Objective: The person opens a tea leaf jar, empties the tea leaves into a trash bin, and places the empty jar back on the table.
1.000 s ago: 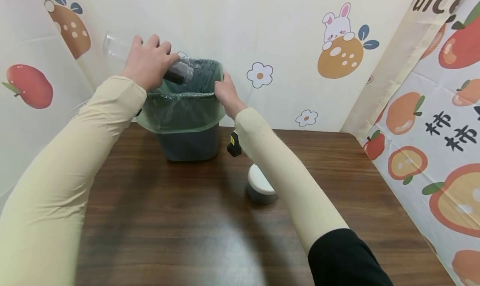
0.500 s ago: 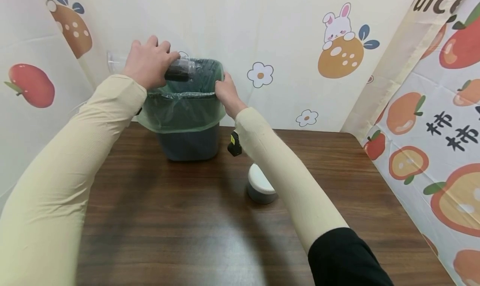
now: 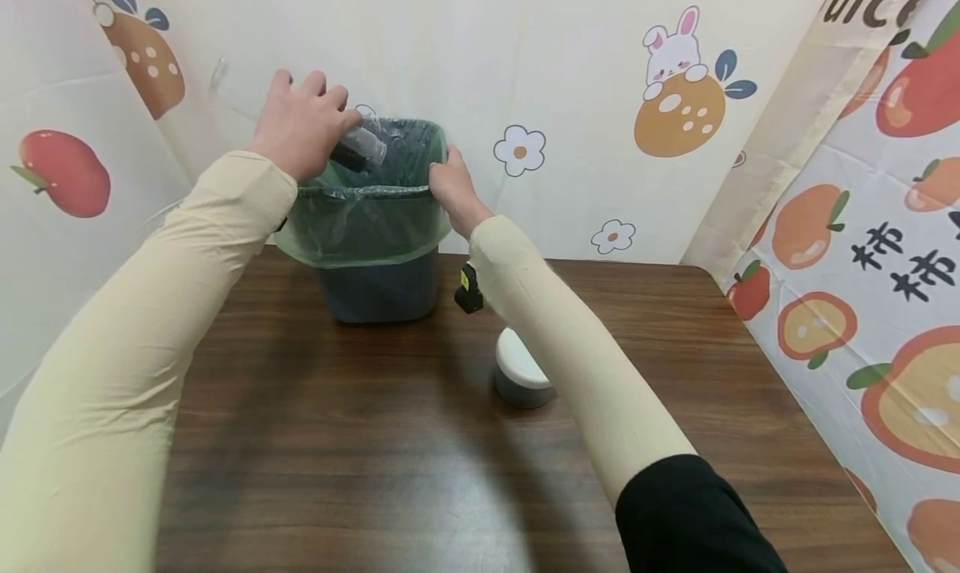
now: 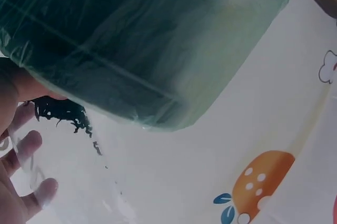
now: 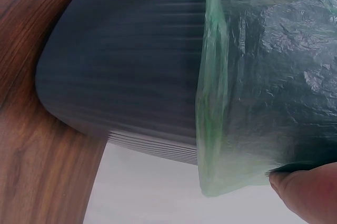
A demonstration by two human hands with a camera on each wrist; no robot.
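My left hand (image 3: 302, 129) grips a clear container (image 3: 369, 146), tilted with its lower end inside the mouth of a dark grey trash bin (image 3: 378, 294). Dark, shredded stuff like dry tea leaves (image 4: 60, 112) shows through the clear wall in the left wrist view, with some scraps stuck along it. A green plastic liner (image 3: 352, 227) hangs over the bin's rim. On the right side of that rim, my right hand (image 3: 456, 191) holds bin and liner together. In the right wrist view only its thumb (image 5: 310, 190) shows; the other fingers are hidden.
The bin stands at the back of a dark wooden table (image 3: 360, 439), against a printed wall covering (image 3: 570, 72). A round white-topped piece with a grey lower part (image 3: 521, 369) sits on the table, partly behind my right forearm.
The clear container swung to nearly level half a second ago, and now its far end is raised again with the lower end dipped into the bin. My right hand has stayed on the rim.
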